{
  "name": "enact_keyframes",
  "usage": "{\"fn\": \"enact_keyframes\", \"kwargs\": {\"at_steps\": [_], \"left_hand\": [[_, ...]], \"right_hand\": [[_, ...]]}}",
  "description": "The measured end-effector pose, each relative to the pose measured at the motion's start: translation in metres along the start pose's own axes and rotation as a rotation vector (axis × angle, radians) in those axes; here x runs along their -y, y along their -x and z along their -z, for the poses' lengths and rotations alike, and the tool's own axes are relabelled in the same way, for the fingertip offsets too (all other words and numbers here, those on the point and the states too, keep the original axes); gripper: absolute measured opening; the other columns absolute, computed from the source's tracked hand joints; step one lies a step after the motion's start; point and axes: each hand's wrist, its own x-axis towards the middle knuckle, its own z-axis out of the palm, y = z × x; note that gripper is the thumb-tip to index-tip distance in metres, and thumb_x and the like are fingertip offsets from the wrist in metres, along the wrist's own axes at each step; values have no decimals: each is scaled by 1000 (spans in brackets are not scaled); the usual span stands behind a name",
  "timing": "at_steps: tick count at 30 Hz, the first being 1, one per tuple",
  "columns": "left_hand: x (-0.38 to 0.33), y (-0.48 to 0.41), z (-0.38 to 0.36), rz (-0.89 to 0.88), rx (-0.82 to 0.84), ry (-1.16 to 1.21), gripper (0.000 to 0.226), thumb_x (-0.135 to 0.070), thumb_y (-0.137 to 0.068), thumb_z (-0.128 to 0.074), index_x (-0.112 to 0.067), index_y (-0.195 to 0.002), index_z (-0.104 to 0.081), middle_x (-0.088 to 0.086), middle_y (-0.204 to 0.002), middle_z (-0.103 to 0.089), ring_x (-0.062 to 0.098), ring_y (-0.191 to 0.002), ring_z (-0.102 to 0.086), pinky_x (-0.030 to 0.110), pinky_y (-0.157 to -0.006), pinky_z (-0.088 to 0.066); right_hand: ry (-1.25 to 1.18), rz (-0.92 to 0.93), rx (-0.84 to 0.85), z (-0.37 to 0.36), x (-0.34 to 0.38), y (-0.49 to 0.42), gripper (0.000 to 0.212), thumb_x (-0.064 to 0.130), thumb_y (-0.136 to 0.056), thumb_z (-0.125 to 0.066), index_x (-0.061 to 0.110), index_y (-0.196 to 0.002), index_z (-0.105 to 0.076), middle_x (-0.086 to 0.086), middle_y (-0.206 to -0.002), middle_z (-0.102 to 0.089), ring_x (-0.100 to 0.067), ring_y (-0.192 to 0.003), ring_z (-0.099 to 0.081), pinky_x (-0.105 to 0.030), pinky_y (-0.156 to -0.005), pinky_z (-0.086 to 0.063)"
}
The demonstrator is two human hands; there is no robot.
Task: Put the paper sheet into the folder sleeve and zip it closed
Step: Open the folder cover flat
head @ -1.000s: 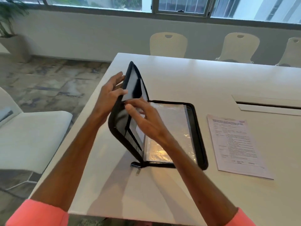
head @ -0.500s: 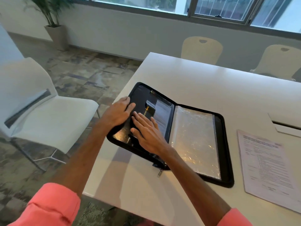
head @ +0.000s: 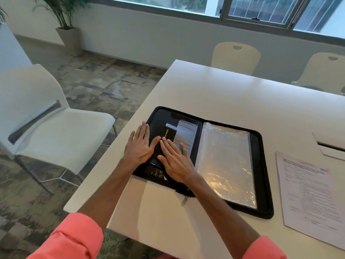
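A black zip folder lies opened flat on the white table. Its right half carries a clear plastic sleeve, empty. Both hands press flat on the left half: my left hand at its outer edge, my right hand beside it with fingers spread. Neither hand holds anything. The zipper pull dangles at the folder's near edge by my right wrist. The printed paper sheet lies on the table to the right of the folder, apart from it.
A white chair stands off the table's left edge. Two cream chairs sit at the far side. A cable hatch is set in the tabletop at the right. A potted plant stands by the wall.
The folder's left cover went from upright in both hands to lying flat on the table. Both hands now rest flat on it. The view shifted left.
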Motion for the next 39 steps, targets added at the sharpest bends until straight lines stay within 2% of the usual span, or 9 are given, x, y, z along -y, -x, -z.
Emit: {"fn": "enact_keyframes", "kwargs": {"at_steps": [5, 10, 14, 21, 31, 39], "left_hand": [[-3, -5, -5, 13, -27, 1, 81, -65, -111, -6, -16, -174, 8, 2, -183, 17, 17, -170, 10, 46, -138, 5], [-24, -17, -5, -12, -99, -11, 84, -67, -109, -1, -15, -175, 5, 4, -183, 14, 21, -170, 13, 47, -138, 8], [-59, -29, -8, -63, -112, -11, 86, -70, -108, 1, -15, -174, 8, 5, -182, 17, 22, -169, 16, 47, -137, 11], [-157, -40, -37, -275, -47, 13, 87, -74, -105, 5, -18, -171, 20, 2, -179, 28, 18, -166, 24, 47, -136, 13], [-327, -8, -102, -518, 78, 16, 77, -62, -113, -5, -17, -174, 11, 0, -181, 23, 15, -167, 23, 46, -137, 11], [-410, 23, -137, -619, 118, -17, 75, -59, -115, -9, -16, -174, 10, 1, -182, 18, 16, -168, 21, 43, -138, 10]], "right_hand": [[-57, -3, 11, 0, -2, 1, 70, 61, -115, -11, 28, -175, 3, 11, -182, 13, -5, -167, 16, -54, -136, 14], [-64, -36, -63, 15, -21, 9, 69, 59, -115, -12, 27, -175, 2, 10, -182, 13, -4, -167, 18, -50, -136, 16], [-71, -140, -99, 36, -61, 27, 70, 60, -115, -11, 26, -175, 2, 9, -182, 12, -5, -167, 17, -49, -137, 13], [-34, -381, -178, 68, -151, 101, 67, 54, -117, -13, 24, -175, 5, 8, -183, 12, -7, -168, 16, -52, -138, 10], [-66, -711, -284, 108, -247, 225, 66, 51, -118, -16, 24, -176, 1, 9, -183, 9, -7, -169, 12, -51, -138, 9], [-48, -874, -349, 123, -302, 302, 66, 49, -118, -21, 20, -176, -9, 7, -184, -3, -9, -170, 2, -51, -137, 8]]}}
